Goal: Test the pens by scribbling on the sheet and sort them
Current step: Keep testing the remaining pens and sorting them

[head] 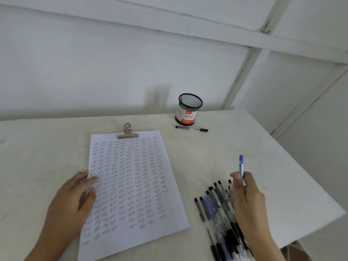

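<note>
Pens in a loose pile (216, 204), black and blue ones mixed, lie at the near right part of the table (47, 147), just beside the right edge of the sheet (135, 185). Over this pile is the right hand (246, 200). Its thumb and fingers are curled around a blue pen (241, 164), which stands nearly upright above the hand.

At the near left, the left hand (73, 202) rests flat on the left border of the sheet, with fingers straight and nothing held. The sheet lies in the middle of the table and is covered with many rows of small scribbles. A metal clip (128, 131) bites its far edge.

Near the far edge of the table stands a mesh cup (188, 110) with a white and red label. One single black pen (192, 128) lies just in front of it.
</note>
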